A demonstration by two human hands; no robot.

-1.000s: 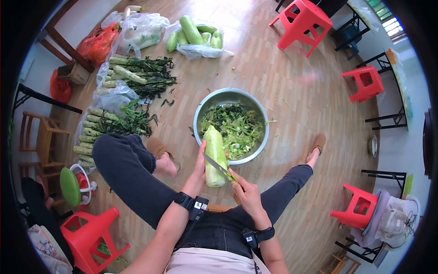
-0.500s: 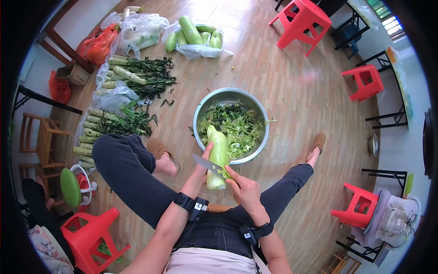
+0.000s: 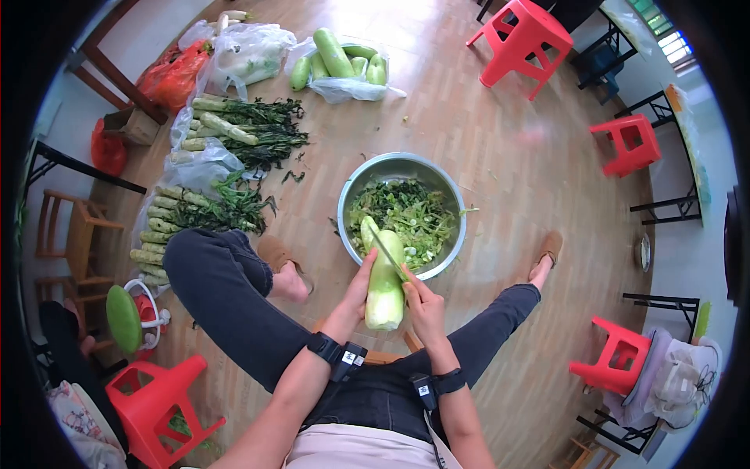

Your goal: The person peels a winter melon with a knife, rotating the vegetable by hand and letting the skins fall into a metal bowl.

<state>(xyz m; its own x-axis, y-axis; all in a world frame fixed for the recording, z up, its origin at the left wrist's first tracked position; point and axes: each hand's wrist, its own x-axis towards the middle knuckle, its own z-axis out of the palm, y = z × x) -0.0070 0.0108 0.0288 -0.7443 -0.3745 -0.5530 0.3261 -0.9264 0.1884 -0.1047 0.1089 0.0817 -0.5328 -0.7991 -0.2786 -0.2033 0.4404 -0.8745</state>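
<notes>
My left hand (image 3: 360,283) is wrapped round the side of a pale green gourd (image 3: 384,297), held tilted with its far end over a metal basin (image 3: 341,213). Closed on the handle of a kitchen knife, my right hand (image 3: 424,307) is at the gourd's right side. The knife's blade (image 3: 387,253) lies along the gourd's upper part, pointing away from me. The near end of the gourd looks pale and peeled. Green peelings and dark leafy scraps (image 3: 414,205) lie in the basin, which stands on the floor between my feet.
Bundles of leafy stalks (image 3: 242,133) lie on plastic at the left. More gourds (image 3: 334,55) sit in a plastic bag beyond the basin, near a white bag (image 3: 248,56). Red stools (image 3: 525,41) stand around, one close on the left (image 3: 162,402).
The knife has moved from across the gourd's lower half to its far part, blade now pointing away. My right hand moved slightly right, and the gourd's near end shows more peeled surface.
</notes>
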